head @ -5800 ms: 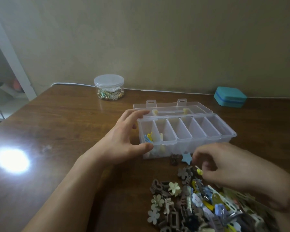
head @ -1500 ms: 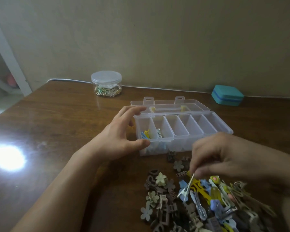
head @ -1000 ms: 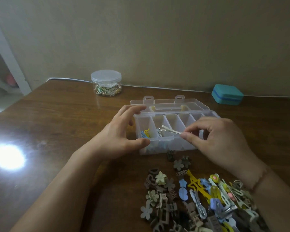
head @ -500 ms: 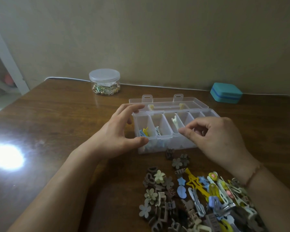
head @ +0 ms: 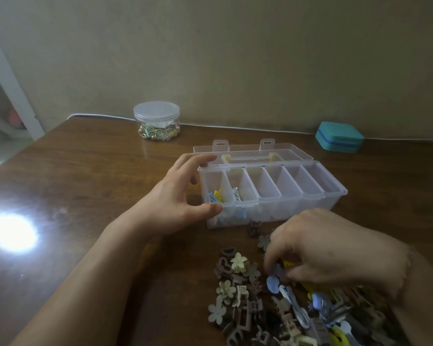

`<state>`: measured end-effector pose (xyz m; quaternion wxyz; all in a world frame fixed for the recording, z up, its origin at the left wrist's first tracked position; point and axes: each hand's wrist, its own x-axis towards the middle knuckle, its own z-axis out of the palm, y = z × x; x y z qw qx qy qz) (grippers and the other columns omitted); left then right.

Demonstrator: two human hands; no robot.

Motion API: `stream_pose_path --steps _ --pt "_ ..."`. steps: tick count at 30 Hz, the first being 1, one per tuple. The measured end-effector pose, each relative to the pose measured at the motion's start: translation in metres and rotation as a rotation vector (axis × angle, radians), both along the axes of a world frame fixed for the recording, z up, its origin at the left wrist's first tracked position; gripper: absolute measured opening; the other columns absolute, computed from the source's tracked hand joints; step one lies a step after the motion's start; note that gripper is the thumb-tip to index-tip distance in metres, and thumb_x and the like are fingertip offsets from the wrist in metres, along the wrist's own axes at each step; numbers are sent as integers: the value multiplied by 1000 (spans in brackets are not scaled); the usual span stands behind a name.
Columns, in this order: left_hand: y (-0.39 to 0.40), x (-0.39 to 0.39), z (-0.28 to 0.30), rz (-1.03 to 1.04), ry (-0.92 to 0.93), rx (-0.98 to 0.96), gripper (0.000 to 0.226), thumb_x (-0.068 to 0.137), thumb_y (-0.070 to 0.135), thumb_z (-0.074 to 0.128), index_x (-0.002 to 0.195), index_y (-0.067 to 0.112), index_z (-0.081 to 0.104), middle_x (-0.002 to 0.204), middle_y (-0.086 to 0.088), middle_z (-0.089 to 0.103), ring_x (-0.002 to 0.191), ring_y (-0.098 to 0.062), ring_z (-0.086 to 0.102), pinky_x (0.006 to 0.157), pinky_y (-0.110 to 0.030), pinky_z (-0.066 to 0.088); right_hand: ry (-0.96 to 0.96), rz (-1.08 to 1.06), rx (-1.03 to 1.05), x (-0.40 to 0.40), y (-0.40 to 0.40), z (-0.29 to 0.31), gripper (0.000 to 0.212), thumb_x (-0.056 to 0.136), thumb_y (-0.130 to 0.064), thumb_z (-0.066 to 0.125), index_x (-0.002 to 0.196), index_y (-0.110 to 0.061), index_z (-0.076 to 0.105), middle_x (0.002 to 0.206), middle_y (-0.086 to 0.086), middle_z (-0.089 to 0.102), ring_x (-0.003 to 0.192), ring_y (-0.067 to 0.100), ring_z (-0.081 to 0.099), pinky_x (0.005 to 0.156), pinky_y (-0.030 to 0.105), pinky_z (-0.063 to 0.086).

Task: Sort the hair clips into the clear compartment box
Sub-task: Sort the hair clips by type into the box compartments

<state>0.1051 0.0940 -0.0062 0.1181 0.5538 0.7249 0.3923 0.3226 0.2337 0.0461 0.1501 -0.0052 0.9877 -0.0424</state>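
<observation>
The clear compartment box (head: 335, 193) lies open mid-table, its lid folded back. Blue and yellow clips (head: 215, 195) sit in its leftmost compartment, and a pale clip (head: 236, 193) in the one beside it. The other compartments look empty. My left hand (head: 170, 203) grips the box's left end, thumb on the front corner and fingers on the back corner. In front of the box lies a pile of hair clips (head: 248, 308). My right hand (head: 335, 250) is down on the pile, fingertips pinching a small blue clip (head: 276, 269). It is blurred.
A lidded clear jar (head: 156, 123) of small trinkets stands at the back left. A teal case (head: 339, 137) sits at the back right, and a white cable (head: 235, 127) runs along the wall. Glare (head: 10, 233) marks the wooden table on the left.
My right hand carried a pale clip from the pile to the box, let it go there, and has come back down onto the pile. My left hand has stayed on the box.
</observation>
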Motion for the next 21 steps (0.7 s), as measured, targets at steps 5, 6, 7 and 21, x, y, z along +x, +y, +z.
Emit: stream_pose_path --steps 5,6,7,21 --pt "0 0 0 -3 6 5 85 64 64 63 142 46 32 136 22 34 112 -1 45 93 -21 42 81 -60 -168 3 6 7 12 85 -46 66 96 -43 67 102 -28 52 95 -7 51 81 21 47" --pt "0 0 1 -3 2 4 85 64 64 63 142 46 32 136 22 34 112 -1 45 93 -20 42 83 -59 -180 4 7 9 13 84 -45 68 97 -44 67 106 -29 51 98 -7 51 82 22 48" --pt "0 0 1 -4 -1 3 85 64 64 63 142 46 31 136 23 34 112 0 45 92 -20 42 59 -48 -170 5 8 9 18 83 -45 69 102 -46 66 107 -29 51 99 -7 51 83 23 48" --pt "0 1 2 -7 -2 4 88 64 63 63 143 45 31 136 23 33 112 -2 45 92 -21 43 67 -153 -254 8 14 11 12 86 -28 68 88 -39 63 92 -25 60 82 -5 57 68 16 48"
